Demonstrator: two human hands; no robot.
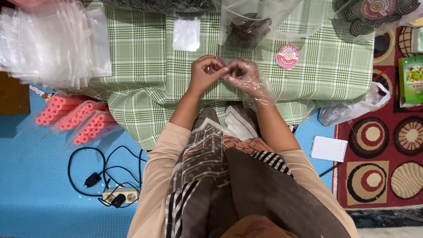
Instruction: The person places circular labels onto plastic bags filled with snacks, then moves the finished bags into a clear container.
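Over the green checked cloth (145, 75) both hands meet: the bare left hand (205, 74) and the right hand (246, 77), which wears a loose clear plastic glove, pinch a small round reddish sticker (217, 66) between their fingers, mostly hidden by the fingertips. Another round red-and-white sticker (287, 56) lies flat on the cloth just to the right. Beyond the hands sit a small clear empty pouch (186, 34) and a clear bag of dark round pieces (247, 27) (its contents hard to make out). A stack of clear zip bags (50, 42) fills the upper left, cut off by the edge; bags of pink foam tubes (72, 117) lie on the blue floor mat (35, 194). A green box (410, 81) is cropped at the right.
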